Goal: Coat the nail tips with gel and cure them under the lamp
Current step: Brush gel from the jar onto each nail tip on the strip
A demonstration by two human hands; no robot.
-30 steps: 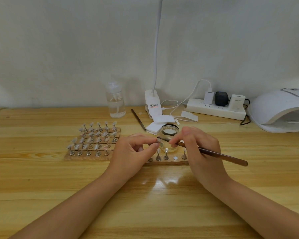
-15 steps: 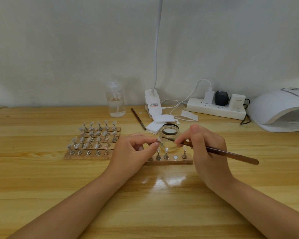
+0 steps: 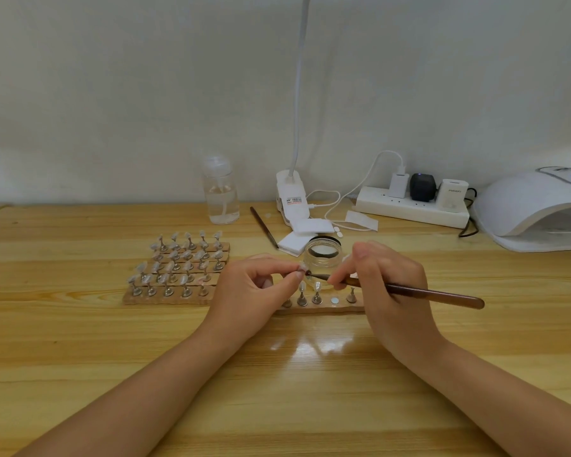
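Gel coating of a nail tip, wooden table (image 3: pixel 80 341).
Left hand (image 3: pixel 254 288) pinches a nail tip (image 3: pixel 302 267); right hand (image 3: pixel 389 291) grips a brush (image 3: pixel 419 293), bristle end at the tip. Behind: holder strip (image 3: pixel 320 306) with mounted tips, open gel jar (image 3: pixel 322 255), stand board (image 3: pixel 178 268) at left, curing lamp (image 3: pixel 538 209) far right.

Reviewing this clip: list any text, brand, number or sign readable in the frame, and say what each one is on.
"PISEN", faint: on the white charger at the right end of the power strip.
Printed label with a coloured stripe: on the white lamp clip, too small to read.
Lit blue display: on top of the curing lamp, cut by the frame edge and blurred, unreadable.
Nothing else carries readable text.
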